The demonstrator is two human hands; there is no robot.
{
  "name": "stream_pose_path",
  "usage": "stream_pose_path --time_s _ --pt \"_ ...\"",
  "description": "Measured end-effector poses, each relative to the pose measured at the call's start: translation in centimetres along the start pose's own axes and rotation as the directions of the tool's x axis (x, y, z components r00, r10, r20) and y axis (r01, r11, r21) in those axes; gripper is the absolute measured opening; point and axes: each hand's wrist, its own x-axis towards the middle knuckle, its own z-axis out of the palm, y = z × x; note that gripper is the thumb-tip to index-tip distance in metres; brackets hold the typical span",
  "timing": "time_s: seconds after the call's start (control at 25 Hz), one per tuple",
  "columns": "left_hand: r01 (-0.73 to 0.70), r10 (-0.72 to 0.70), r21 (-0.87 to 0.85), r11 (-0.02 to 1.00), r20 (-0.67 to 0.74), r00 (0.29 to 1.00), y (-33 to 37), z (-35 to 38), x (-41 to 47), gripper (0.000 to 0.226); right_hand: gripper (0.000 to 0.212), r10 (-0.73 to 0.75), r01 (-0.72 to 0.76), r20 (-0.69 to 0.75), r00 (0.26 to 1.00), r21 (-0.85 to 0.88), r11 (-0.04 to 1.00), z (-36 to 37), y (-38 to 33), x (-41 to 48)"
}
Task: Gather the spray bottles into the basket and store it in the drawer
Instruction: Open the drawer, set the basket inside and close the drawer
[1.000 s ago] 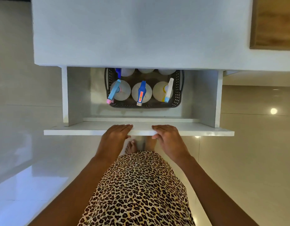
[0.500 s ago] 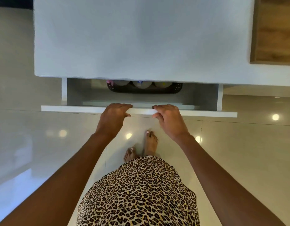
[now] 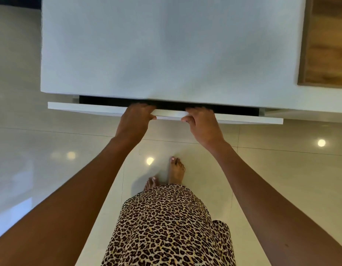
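Observation:
The white drawer front (image 3: pixel 89 109) stands almost flush under the white countertop (image 3: pixel 166 47), with only a narrow dark gap (image 3: pixel 108 101) left. My left hand (image 3: pixel 134 120) grips the top edge of the drawer front left of centre. My right hand (image 3: pixel 202 122) grips the same edge right of centre. Fingers of both hands curl over the edge into the gap. The basket and the spray bottles are hidden inside the drawer.
Glossy pale floor tiles (image 3: pixel 281 179) spread below, with ceiling-light reflections. My bare feet (image 3: pixel 176 170) stand just short of the cabinet. A wooden panel (image 3: pixel 327 41) sits at the upper right. My leopard-print skirt (image 3: pixel 166 227) fills the bottom centre.
The drawer has slid in from wide open to nearly shut. The basket with spray bottles went out of sight under the countertop. Both hands followed the drawer front forward.

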Motion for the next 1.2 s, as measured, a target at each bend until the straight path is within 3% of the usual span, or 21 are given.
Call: stream_pose_path --time_s 0.04,0.12,0.2,0.24,0.4,0.48,0.6,0.8,1.04,1.2 --pt "-0.021 0.021 -0.003 1.0 -0.051 0.998 0.1 -0.2 -0.3 0.03 0.029 -0.002 0.002 -0.023 1.0 -0.004 1.0 -0.2 -0.2 -0.2" --pt "-0.12 0.128 0.053 0.991 -0.197 0.972 0.4 -0.5 -1.5 0.032 0.026 -0.115 0.095 -0.203 0.972 -0.104 0.99 -0.4 -0.5 -1.2" --pt "-0.211 0.261 0.192 0.959 -0.297 0.918 0.2 -0.6 -2.1 0.046 0.031 -0.303 0.181 -0.376 0.876 -0.326 0.928 -0.5 -0.1 -2.2" --pt "-0.223 0.289 0.243 0.944 -0.281 0.915 -0.1 -0.8 -2.0 0.059 0.041 -0.36 0.182 -0.394 0.846 -0.421 0.889 -0.6 0.3 -2.4" --pt "-0.127 0.168 0.344 0.931 -0.093 0.981 -1.6 -2.2 0.2 0.103 0.103 -0.221 0.091 -0.208 0.953 -0.501 0.861 -2.0 2.1 -0.8" --pt "-0.083 0.101 0.317 0.945 -0.039 0.994 -2.2 -2.4 1.0 0.106 0.115 -0.171 0.087 -0.128 0.977 -0.491 0.867 -2.3 2.6 0.5" --pt "-0.096 0.114 0.323 0.942 -0.037 0.993 -2.5 -2.6 1.1 0.101 0.112 -0.17 0.095 -0.118 0.978 -0.475 0.875 -2.0 2.8 1.3" --pt "-0.063 0.115 0.431 0.9 -0.097 0.989 -2.3 -2.1 1.3 0.086 0.097 -0.228 0.073 -0.272 0.935 -0.481 0.874 -1.2 2.9 1.5" --pt "-0.124 0.28 0.696 0.707 -0.116 0.953 -3.9 -1.7 3.0 0.068 0.078 -0.237 -0.02 -0.452 0.86 -0.494 0.869 -0.3 2.5 2.7" --pt "-0.146 0.318 0.708 0.691 -0.116 0.941 -4.2 -1.8 3.0 0.066 0.075 -0.276 -0.004 -0.439 0.855 -0.537 0.844 -0.3 2.8 2.7"
